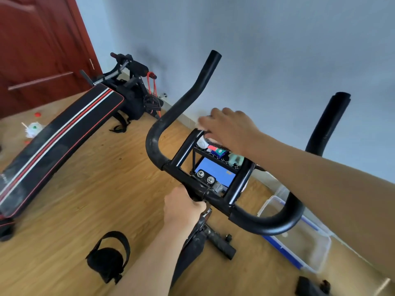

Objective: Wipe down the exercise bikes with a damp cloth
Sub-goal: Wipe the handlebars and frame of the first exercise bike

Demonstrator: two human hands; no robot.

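Exercise bike stands on the wooden floor near the wall, handlebars up. Left hand grips the centre stem, fingers wrapped closed. Right hand rests blurred on the front crossbar over a pale cloth — finger state cannot be told. Sit-up bench lies left — plastic tub right.

The floor was light brown wood-look planking, with small bits of litter at the far left. A plain pale blue-grey wall ran along the far side, evenly lit by soft daylight. At the far left stood a dark red door. A black padded bench with red and white stripes lay on the left. Near the wall on the right sat a clear plastic tub with blue trim.
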